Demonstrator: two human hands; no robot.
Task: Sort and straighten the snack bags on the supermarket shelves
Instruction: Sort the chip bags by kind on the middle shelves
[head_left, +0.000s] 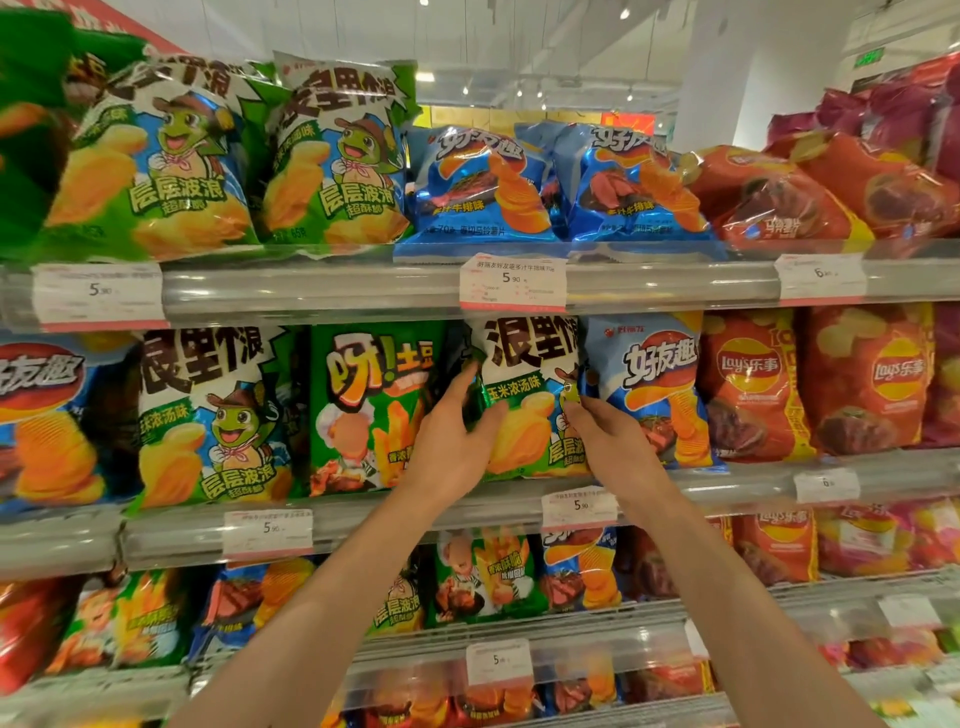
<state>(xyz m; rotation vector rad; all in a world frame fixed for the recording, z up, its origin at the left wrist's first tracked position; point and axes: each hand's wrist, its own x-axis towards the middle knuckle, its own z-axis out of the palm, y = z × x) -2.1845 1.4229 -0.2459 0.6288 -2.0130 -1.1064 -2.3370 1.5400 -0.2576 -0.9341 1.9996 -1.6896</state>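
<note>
Both forearms reach up to the middle shelf (467, 512). The left hand (451, 441) and right hand (605, 441) each have a grip curled round a side edge of the turtle bag (530, 405), standing between a green fries bag (371, 410) and a blue bag (654, 389). Squeezed so tightly, pulling it could drag those neighbours off.
</note>
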